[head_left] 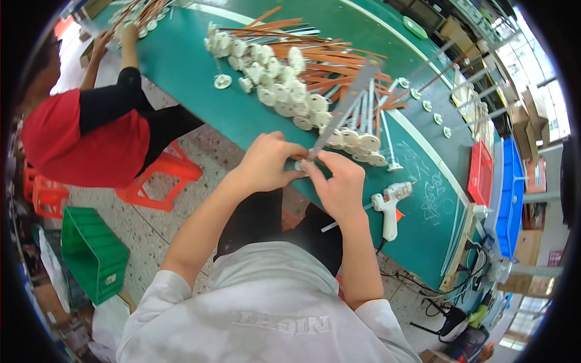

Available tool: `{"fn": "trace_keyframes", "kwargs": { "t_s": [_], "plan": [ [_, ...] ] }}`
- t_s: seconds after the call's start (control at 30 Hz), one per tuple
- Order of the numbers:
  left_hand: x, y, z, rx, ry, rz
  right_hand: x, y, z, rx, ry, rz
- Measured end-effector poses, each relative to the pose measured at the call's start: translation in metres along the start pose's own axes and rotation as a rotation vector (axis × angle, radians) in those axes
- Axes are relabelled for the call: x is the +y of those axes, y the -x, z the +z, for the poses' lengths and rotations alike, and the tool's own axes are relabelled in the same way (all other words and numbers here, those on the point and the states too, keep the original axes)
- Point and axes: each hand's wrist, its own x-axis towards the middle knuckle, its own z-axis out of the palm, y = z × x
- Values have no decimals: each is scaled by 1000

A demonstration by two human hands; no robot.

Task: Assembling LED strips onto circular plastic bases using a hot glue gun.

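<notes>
Both my hands meet over the near edge of the green table, at the lower end of a long flat grey strip [345, 109] that slants up and away to the right. My left hand [269, 162] pinches a small pale piece at that end, mostly covered by fingers. Close against it, my right hand [340, 181] has its fingers closed at the strip's end. Beyond them lies a heap of white round discs [281, 94] with brown and grey strips attached. To the right of my right hand, a white hot glue gun [390, 209] rests on the table.
Several more disc-ended strips [427, 106] lie at the far right. A red tray [480, 174] and a blue bin [509, 196] stand beyond the table's right end, near cables. At left, a co-worker in red [85, 139] handles another heap. A green crate [94, 254] is on the floor.
</notes>
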Motion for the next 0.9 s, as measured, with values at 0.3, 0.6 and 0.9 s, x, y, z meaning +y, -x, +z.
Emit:
{"fn": "trace_keyframes", "kwargs": {
  "t_s": [0.3,0.6,0.9],
  "plan": [
    [31,-5,14,152,-110,-192,29,92,-128,80,648,367],
    [26,-6,21,164,-87,-147,42,91,-114,6,681,560],
    [18,-1,24,168,-63,-143,28,125,-161,797,-826,708]
  ]
}}
